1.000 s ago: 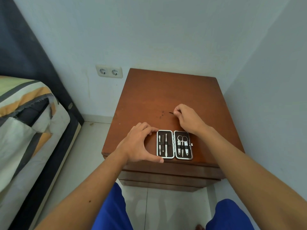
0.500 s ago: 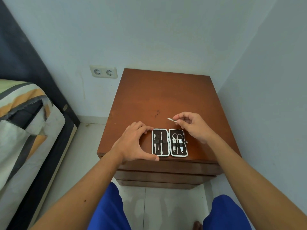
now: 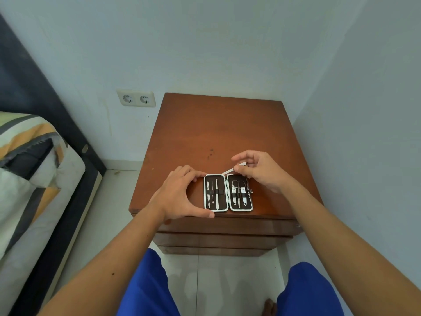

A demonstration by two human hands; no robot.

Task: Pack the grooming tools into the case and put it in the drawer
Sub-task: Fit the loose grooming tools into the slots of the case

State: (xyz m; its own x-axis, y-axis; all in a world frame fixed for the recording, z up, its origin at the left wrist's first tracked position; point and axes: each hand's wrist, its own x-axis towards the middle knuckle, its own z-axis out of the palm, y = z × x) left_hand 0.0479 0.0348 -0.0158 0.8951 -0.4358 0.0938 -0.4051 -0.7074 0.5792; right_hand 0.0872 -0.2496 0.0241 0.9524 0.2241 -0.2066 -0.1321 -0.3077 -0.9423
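Observation:
A small grooming case (image 3: 228,193) lies open flat near the front edge of a brown wooden nightstand (image 3: 218,131). Its left half holds thin metal picks, its right half small scissors and clippers under elastic bands. My left hand (image 3: 180,195) curls around the case's left side, thumb at the near corner and fingertips at the far corner. My right hand (image 3: 257,169) hovers just behind the case's right half, pinching a slim silver tool (image 3: 230,170) whose tip points left and down toward the case's hinge. Closed drawer fronts (image 3: 227,226) show below the top.
The nightstand sits in a corner with walls behind and to the right. A double wall socket (image 3: 136,99) is at the left of it. A bed (image 3: 34,179) with striped bedding stands at the left. My knees in blue shorts are above a tiled floor.
My right hand picked the silver tool off the nightstand top and brought it nearer, down to the far edge of the case. My left hand stayed on the case.

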